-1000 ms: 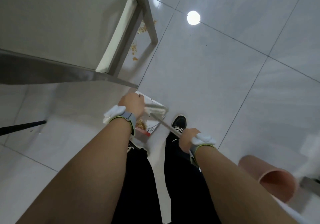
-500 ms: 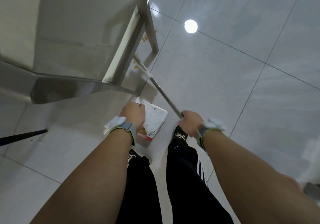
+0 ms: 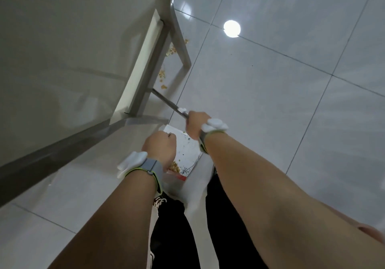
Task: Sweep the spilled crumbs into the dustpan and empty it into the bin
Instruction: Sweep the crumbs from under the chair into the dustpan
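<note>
The right hand [image 3: 194, 126] grips the broom handle [image 3: 169, 104] reaching under the worktop [image 3: 62, 60] toward crumbs [image 3: 162, 76], while the left hand [image 3: 159, 150] holds the dustpan [image 3: 186, 152] nearby.

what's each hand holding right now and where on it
The right hand grips the metal broom handle at its near end. The left hand is curled over the dustpan; its handle is hidden under the hand.

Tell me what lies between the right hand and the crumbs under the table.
Head view: the broom handle runs from the right hand toward the crumbs, passing behind the table leg; otherwise bare tile.
</note>
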`<control>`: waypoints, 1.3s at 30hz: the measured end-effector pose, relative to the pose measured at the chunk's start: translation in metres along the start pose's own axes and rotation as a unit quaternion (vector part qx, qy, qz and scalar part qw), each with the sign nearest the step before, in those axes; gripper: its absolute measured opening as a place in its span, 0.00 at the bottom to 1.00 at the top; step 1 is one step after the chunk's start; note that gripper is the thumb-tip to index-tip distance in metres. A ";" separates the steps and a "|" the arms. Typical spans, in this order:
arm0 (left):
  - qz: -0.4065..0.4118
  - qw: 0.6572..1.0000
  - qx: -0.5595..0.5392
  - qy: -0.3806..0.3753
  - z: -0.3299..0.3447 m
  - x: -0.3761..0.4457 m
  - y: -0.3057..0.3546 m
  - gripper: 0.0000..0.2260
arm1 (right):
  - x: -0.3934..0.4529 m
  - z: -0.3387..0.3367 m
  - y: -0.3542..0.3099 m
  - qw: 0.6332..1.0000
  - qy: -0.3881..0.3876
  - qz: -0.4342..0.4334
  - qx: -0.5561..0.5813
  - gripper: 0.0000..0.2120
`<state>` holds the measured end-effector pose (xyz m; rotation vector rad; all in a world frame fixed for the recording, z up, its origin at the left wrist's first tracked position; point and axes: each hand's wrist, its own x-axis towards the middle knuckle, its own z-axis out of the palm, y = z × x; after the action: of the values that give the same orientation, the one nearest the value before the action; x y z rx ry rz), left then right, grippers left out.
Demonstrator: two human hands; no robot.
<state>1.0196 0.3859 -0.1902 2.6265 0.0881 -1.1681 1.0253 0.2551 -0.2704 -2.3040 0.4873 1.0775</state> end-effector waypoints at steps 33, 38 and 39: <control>-0.006 0.999 0.006 0.037 0.017 -0.017 -0.012 0.21 | -0.028 0.033 0.041 0.990 -0.045 0.131 0.014 0.19; -0.008 1.000 0.002 0.023 0.018 -0.025 -0.009 0.21 | -0.108 0.071 0.135 0.973 -0.002 0.201 0.108 0.10; -0.005 1.000 -0.002 0.022 0.018 -0.027 -0.007 0.22 | -0.129 0.072 0.150 0.976 0.008 0.194 0.093 0.12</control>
<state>0.9873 0.3891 -0.1829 2.6520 0.1121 -1.1125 0.8245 0.1932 -0.2559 -2.1014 1.0333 1.1338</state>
